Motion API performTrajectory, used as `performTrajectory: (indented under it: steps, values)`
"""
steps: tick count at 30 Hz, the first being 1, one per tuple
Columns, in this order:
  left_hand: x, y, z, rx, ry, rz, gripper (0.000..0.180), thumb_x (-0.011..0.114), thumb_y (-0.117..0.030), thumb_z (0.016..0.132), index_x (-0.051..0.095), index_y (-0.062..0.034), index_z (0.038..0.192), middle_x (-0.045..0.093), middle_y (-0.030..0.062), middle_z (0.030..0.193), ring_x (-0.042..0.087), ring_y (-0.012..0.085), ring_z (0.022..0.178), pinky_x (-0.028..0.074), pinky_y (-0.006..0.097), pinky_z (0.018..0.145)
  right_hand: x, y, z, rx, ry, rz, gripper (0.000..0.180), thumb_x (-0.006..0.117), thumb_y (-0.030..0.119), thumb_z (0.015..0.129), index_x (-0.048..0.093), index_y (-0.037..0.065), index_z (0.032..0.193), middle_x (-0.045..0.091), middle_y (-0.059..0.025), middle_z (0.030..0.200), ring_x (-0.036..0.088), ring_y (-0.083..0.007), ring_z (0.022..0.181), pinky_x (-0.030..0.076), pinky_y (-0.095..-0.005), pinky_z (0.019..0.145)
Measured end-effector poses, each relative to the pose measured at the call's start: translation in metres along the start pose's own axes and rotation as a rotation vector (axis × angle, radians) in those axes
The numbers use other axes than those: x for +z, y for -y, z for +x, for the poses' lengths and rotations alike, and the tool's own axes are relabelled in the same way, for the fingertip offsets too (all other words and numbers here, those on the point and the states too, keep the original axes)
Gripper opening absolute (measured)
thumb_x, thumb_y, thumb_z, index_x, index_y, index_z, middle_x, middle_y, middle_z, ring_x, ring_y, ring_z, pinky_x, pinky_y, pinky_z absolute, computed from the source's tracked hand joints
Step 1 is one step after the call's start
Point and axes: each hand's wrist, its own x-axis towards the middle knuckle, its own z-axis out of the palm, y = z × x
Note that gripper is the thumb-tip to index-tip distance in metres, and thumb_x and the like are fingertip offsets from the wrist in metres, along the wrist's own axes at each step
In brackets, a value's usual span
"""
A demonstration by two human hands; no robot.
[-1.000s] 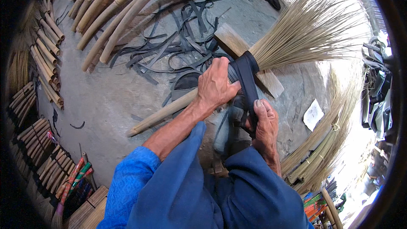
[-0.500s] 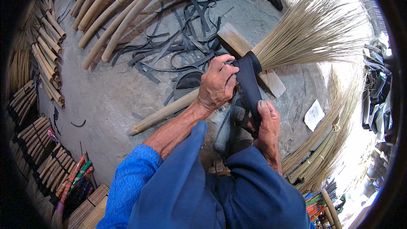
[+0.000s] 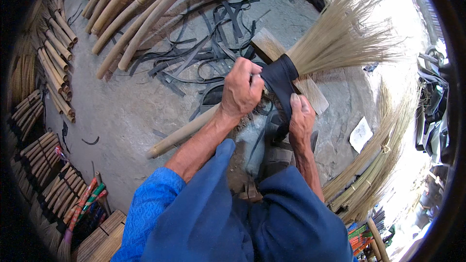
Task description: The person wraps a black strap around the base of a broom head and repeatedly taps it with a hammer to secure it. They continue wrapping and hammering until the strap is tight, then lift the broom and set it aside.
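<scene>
A grass broom (image 3: 340, 39) lies with its pale bristles fanned toward the upper right. A black rubber strip (image 3: 279, 75) is wrapped around its neck. My left hand (image 3: 240, 87) is closed at the handle end of the wrapped part, its fingertips hidden. Below that wrist, a bamboo handle (image 3: 184, 133) runs to the lower left; its join with the broom is covered by the hand. My right hand (image 3: 302, 114) pinches the strip's free length between thumb and fingers, pulling it taut toward me. Under the broom's neck lies a wooden block (image 3: 313, 96).
Loose black strips (image 3: 213, 43) lie tangled on the grey floor beyond my left hand. Bamboo poles (image 3: 145, 24) extend from the upper left. Bundled grass (image 3: 364, 179) lies at the right, near a white paper scrap (image 3: 360, 135). Bundled sticks (image 3: 39, 153) line the left side.
The broom has turned, and its bristles have shifted left and blurred. My left hand has moved slightly left; my right hand has moved up and left along the shortened strip.
</scene>
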Motion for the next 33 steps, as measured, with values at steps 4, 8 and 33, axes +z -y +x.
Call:
performTrajectory:
  steps: [4, 8, 33]
  values:
    - [-0.016, -0.004, 0.025, -0.174, 0.048, 0.069, 0.024, 0.065, -0.014, 0.097, 0.064, 0.0017, 0.115, 0.069, 0.0232, 0.111, 0.072, 0.0428, 0.098, 0.058, 0.052, 0.086, 0.03, -0.005, 0.04, -0.153, 0.065, -0.048, 0.04, 0.062, 0.03, 0.115, 0.053, 0.003, 0.088, 0.043, 0.0021, 0.081, 0.041, -0.0104, 0.079, 0.039, -0.0332, 0.068]
    - [-0.015, -0.027, 0.006, -0.268, 0.182, 0.291, 0.07, 0.077, -0.027, 0.09, 0.055, -0.0032, 0.152, 0.069, 0.0283, 0.132, 0.069, 0.0455, 0.124, 0.057, 0.053, 0.102, 0.046, -0.01, 0.061, -0.188, 0.085, 0.071, 0.042, 0.063, 0.031, 0.115, 0.05, 0.003, 0.087, 0.041, 0.0005, 0.078, 0.039, -0.0116, 0.076, 0.038, -0.0354, 0.066]
    - [-0.004, -0.022, -0.007, -0.4, 0.483, 0.378, 0.075, 0.09, -0.056, 0.078, 0.063, 0.0058, 0.111, 0.078, 0.0331, 0.095, 0.078, 0.0534, 0.096, 0.062, 0.06, 0.085, 0.005, 0.052, -0.021, 0.382, 0.237, 0.582, 0.029, 0.067, 0.034, 0.113, 0.064, 0.012, 0.094, 0.048, 0.0067, 0.068, 0.041, -0.0058, 0.051, 0.033, -0.0267, 0.048]
